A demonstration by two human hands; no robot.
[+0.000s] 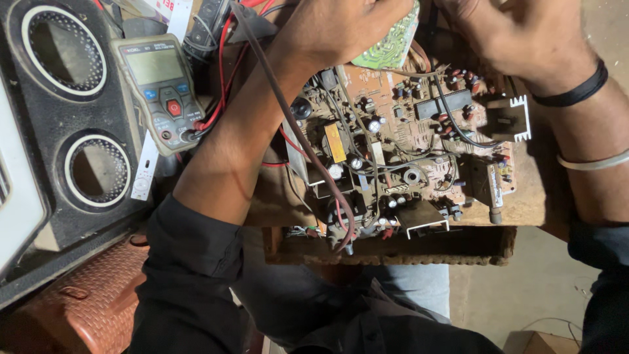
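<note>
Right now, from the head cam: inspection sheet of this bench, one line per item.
Surface: worn wooden bench top, mostly covered.
Job's things: large brown circuit board packed with components, lying flat; small green circuit board at the left hand.
Clutter: grey digital multimeter left of the board; black speaker box with two round grilles.
Hands: left hand on the green board, fingers hidden; right hand above the board's far edge, black wristband, grip cannot be told.
Cables: red and black meter leads; brown cable across the left forearm.
Surroundings: reddish woven case at lower left; concrete floor below.
</note>
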